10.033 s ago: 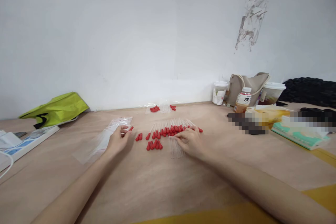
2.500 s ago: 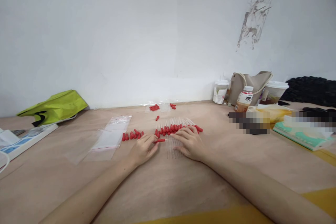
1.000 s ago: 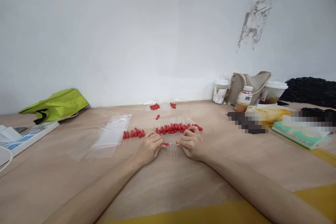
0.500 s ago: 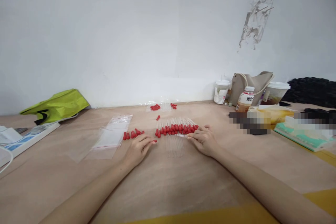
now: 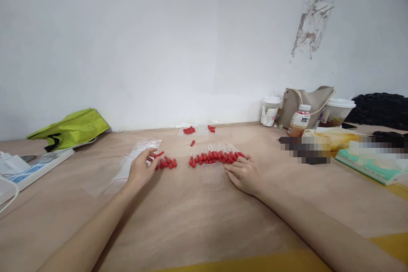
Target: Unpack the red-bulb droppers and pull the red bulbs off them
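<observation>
My left hand (image 5: 143, 166) is over the left group of red rubber bulbs (image 5: 163, 164), with one red rubber bulb (image 5: 159, 154) pinched between thumb and finger. Fingers curled, my right hand (image 5: 244, 174) rests at the right end of a row of red-bulbed droppers (image 5: 216, 157); what its fingertips hold is hidden. Clear glass tubes (image 5: 213, 178) lie side by side just below that row, left of my right hand. A single red bulb (image 5: 193, 143) lies apart, above the row.
Against the wall are plastic bags with more red bulbs (image 5: 189, 130). A clear bag (image 5: 121, 174) lies beneath and beside my left hand. At left are a green bag (image 5: 70, 129) and a power strip (image 5: 41, 168); at right, a bottle (image 5: 299, 121), cups, a handbag (image 5: 309, 100) and tissues (image 5: 369, 165).
My left hand has moved left and away from the dropper row, to the loose bulbs. The glass tube at my right fingertips no longer shows there; that hand has barely shifted.
</observation>
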A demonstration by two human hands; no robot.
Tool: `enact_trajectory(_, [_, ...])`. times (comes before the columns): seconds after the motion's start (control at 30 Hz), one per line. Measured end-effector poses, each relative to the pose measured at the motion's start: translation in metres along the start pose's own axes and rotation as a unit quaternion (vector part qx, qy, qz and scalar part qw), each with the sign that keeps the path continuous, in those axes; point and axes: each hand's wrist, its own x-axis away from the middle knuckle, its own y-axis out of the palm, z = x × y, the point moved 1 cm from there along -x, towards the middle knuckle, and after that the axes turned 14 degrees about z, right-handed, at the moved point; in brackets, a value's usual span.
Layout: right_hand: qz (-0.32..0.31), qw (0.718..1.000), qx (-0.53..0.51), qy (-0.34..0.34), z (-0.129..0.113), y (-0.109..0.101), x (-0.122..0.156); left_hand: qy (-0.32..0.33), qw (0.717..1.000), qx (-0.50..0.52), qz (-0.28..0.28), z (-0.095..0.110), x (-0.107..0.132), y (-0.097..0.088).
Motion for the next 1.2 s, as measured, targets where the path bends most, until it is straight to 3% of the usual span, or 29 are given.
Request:
enact_trajectory(0.27, [-0.096,0.992,-0.078,0.031,-0.008,-0.009,-0.007,0.019,0.998,-0.052,-0.02,-0.008,-0.001,0.008])
enact_trajectory(0.5, [-0.121,0.989,-0.084,0.023,-0.007,-0.011,-0.009,-0.025,0.998,-0.057,-0.028,-0.016,-0.003,0.007])
enact_trajectory(0.7, [-0.099,0.99,-0.098,0.038,-0.006,-0.01,-0.008,0.049,0.989,-0.099,0.103,-0.002,-0.013,0.004])
enact_trajectory(0.77, [-0.079,0.991,-0.096,0.057,-0.005,-0.009,-0.008,0.081,0.991,-0.086,0.064,0.009,-0.013,0.01])
enact_trajectory(0.93, [-0.039,0.993,-0.074,0.077,-0.003,-0.006,-0.008,0.183,0.977,-0.06,-0.095,0.045,0.0,0.036])
enact_trajectory(1.03, [-0.04,0.994,-0.069,0.076,-0.002,-0.007,-0.008,0.151,0.978,-0.071,-0.127,0.056,0.003,0.051])
enact_trajectory(1.2, [-0.035,0.995,-0.06,0.072,0.0,-0.007,-0.007,0.083,0.979,-0.094,-0.162,0.059,-0.002,0.067])
